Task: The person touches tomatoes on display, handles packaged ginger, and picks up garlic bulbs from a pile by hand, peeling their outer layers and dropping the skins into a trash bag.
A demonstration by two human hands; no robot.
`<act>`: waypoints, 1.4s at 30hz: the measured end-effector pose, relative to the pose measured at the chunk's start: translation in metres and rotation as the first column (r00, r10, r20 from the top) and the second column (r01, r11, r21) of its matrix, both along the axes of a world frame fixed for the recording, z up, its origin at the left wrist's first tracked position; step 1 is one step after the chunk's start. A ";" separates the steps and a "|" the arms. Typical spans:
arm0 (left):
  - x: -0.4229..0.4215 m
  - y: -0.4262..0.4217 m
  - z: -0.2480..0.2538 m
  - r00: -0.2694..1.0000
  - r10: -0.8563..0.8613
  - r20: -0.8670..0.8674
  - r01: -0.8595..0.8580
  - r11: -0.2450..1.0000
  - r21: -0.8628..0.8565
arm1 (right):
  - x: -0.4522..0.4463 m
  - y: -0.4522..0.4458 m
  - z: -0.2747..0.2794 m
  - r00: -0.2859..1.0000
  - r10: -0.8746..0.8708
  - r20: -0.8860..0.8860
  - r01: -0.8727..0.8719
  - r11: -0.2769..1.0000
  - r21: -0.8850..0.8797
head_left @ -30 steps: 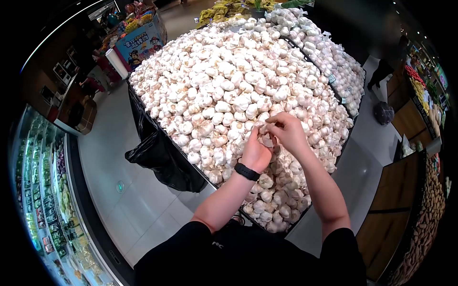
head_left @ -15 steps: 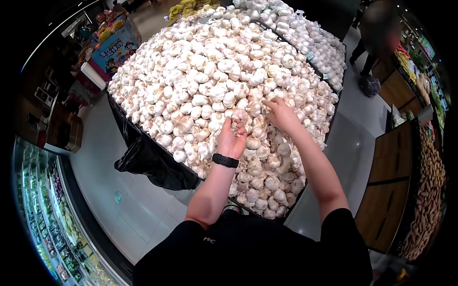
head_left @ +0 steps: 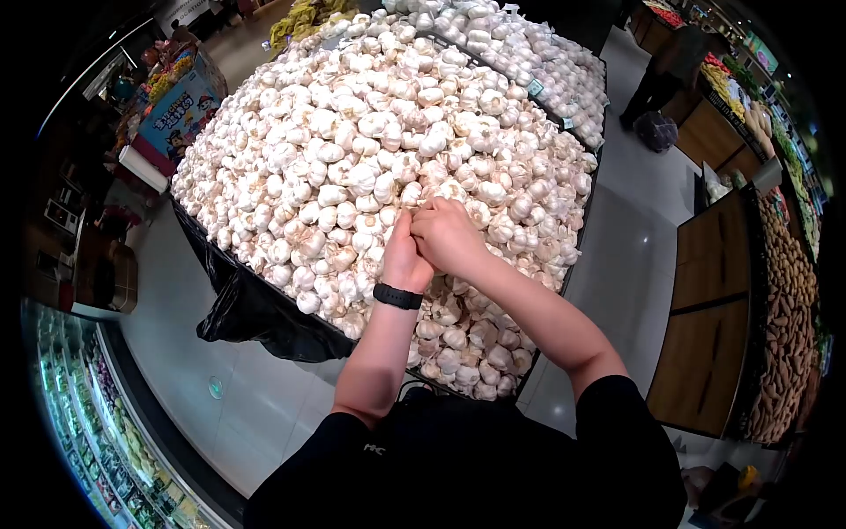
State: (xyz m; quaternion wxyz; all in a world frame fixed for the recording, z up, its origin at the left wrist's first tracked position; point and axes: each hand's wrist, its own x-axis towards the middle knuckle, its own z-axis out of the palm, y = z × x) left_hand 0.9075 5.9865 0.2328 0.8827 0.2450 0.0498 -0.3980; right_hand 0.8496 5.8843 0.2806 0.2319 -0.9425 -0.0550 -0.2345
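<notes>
A large heap of loose garlic bulbs (head_left: 291, 159) fills the stand in front of me. My left hand (head_left: 405, 263), below a black wristband (head_left: 397, 296), is curled with its palm turned inward over the near part of the heap. Against its fingers lies my right hand (head_left: 448, 236), closed with fingers bent and pressed together. The garlic bulb that showed in the left fingers earlier is now covered by the right hand. What the right fingers grip cannot be made out.
Bagged garlic (head_left: 520, 53) lies behind a black divider at the back. A black plastic bag (head_left: 256, 313) hangs off the stand's left side. Wooden produce bins (head_left: 705, 309) stand on the right, a chilled shelf (head_left: 88, 423) on the left. A person (head_left: 670, 75) stands at the far right.
My right hand has moved left from the heap to my left hand and closed against it. The garlic bulb in the left fingers has gone out of sight. The view has shifted slightly.
</notes>
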 end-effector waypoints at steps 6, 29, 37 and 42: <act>0.003 0.004 0.005 0.959 0.156 -0.238 -0.160 0.987 0.000 | 0.008 -0.080 0.014 0.996 -0.083 0.024 0.065 0.905 0.421; -0.003 -0.054 0.015 0.989 0.086 -0.117 -0.071 0.989 0.126 | -0.006 -0.080 0.006 0.986 0.014 0.168 -0.059 0.962 0.266; -0.003 -0.043 0.014 0.982 0.040 -0.183 -0.032 0.998 0.046 | 0.043 -0.217 -0.052 0.718 -0.672 -0.181 0.632 0.739 -0.232; -0.003 -0.043 0.014 0.987 0.013 -0.161 -0.003 0.998 0.061 | 0.042 -0.202 -0.046 0.791 -0.611 0.036 0.610 0.792 0.025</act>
